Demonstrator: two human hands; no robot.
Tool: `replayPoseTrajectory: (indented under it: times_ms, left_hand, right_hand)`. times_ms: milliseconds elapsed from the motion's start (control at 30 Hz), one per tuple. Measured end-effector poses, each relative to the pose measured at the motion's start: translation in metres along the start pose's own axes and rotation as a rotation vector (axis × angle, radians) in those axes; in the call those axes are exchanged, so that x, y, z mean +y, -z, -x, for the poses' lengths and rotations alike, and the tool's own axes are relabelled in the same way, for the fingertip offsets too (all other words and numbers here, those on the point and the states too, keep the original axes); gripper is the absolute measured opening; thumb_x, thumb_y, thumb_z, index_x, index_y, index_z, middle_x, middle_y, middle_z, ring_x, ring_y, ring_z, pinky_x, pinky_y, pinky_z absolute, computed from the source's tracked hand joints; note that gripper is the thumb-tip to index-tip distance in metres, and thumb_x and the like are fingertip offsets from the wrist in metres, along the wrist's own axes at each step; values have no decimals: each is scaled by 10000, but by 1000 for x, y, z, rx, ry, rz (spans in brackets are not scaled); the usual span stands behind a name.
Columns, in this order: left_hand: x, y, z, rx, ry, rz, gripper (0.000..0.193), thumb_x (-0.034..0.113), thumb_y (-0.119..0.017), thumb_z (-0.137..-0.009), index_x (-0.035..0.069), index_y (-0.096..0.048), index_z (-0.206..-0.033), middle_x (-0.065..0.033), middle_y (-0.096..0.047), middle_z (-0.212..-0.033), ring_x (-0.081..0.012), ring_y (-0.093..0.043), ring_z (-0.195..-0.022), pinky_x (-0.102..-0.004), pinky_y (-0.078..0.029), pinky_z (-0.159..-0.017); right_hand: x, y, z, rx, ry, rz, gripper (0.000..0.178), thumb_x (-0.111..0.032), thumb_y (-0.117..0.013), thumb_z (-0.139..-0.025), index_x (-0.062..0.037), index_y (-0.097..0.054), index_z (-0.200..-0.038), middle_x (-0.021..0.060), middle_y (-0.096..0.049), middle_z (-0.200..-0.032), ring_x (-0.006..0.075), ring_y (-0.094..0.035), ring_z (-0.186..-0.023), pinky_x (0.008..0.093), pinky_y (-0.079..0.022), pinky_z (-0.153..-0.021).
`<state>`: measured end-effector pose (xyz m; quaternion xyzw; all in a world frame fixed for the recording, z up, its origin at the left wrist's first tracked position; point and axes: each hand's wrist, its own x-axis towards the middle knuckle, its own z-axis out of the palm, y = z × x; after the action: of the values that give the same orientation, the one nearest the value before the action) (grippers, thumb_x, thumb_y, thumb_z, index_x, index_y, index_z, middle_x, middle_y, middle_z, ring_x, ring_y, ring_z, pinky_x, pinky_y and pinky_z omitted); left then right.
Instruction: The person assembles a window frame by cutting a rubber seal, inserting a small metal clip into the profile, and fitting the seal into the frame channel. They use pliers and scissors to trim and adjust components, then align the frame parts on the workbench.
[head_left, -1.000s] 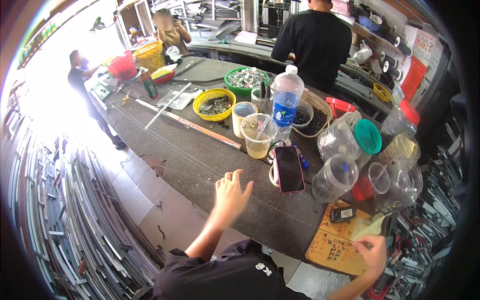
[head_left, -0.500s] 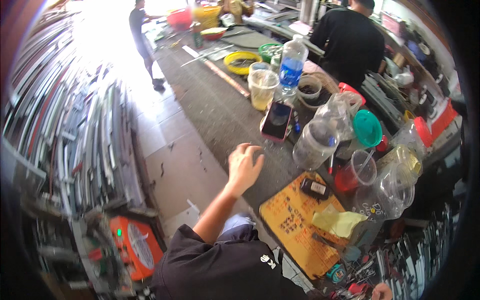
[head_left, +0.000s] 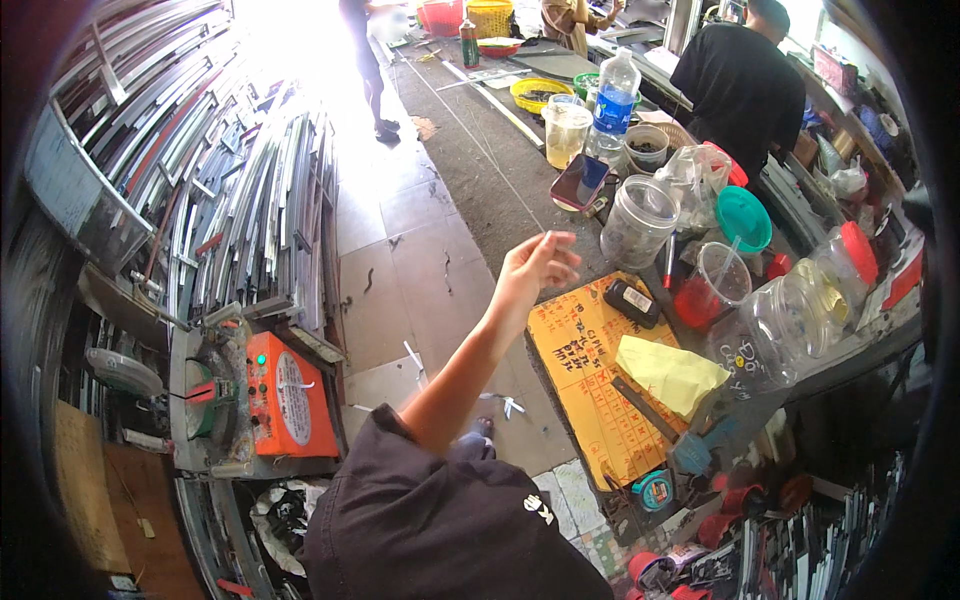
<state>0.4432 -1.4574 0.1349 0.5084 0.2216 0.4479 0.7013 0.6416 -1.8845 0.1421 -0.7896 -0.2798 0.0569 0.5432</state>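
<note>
My left hand (head_left: 540, 265) is raised over the near left edge of the workbench (head_left: 470, 150), its fingers loosely bent and apart. I see nothing held in it. A thin pale line (head_left: 488, 158) runs along the bench cover towards the fingertips; whether it touches them I cannot tell. Just beyond the hand lies a phone (head_left: 575, 183). A clear plastic jar (head_left: 640, 220) stands to its right. Closer to me, an orange board with handwriting (head_left: 590, 345) carries a black device (head_left: 632, 302), a yellow paper (head_left: 670, 375) and a long-handled tool (head_left: 645, 410). My right hand is out of view.
Cups, jars and a water bottle (head_left: 613, 95) crowd the bench's right side. A blue tape measure (head_left: 653, 490) sits by the board's near edge. Metal profiles (head_left: 240, 210) are stacked left, behind an orange machine (head_left: 290, 395). A person in black (head_left: 740, 90) is across the bench.
My left hand has moved up and right in the picture, with its fingers more bent. The view has shifted, showing more of the machine. My right hand, partly visible at lower right before, is gone.
</note>
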Motion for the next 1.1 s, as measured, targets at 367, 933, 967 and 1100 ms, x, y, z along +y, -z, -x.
replayPoseTrajectory:
  times_ms: [367,933,967,1100]
  left_hand:
    - [-79,21,24,78,18,-1136,269,258,-513,-971,62,-697,-968,-175,-694,-815,-353,-679,-780,-441,-521,-714]
    - [73,92,4,-753,-465,-625,441,373,-607,-961,22,-606,-1229,-219,-578,-1298,-354,-557,-1204,-473,-439,-992]
    - [86,110,5,-762,-545,-559,462,330,-624,-955,49,-544,-1312,-199,-509,-1373,-356,-498,-1257,-483,-395,-1035]
    - [120,194,1,-758,-364,-397,535,291,-613,-970,76,-447,-1431,-194,-566,-1296,-362,-539,-1190,-463,-413,-1016]
  right_hand:
    - [4,-3,-17,85,9,59,307,-274,-735,-825,4,-626,-752,72,-601,-698,132,-511,-568,266,-372,-514]
    - [-127,-190,-36,225,707,-208,432,-399,-794,-771,-6,-620,-726,71,-589,-695,131,-500,-582,263,-337,-525]
    - [-147,-228,-34,-14,706,-338,440,-406,-797,-768,-6,-619,-724,71,-588,-695,131,-500,-583,263,-335,-525]
    - [-227,-388,-24,-888,411,-546,595,-579,-783,-771,3,-665,-747,84,-596,-697,189,-524,-666,287,-413,-583]
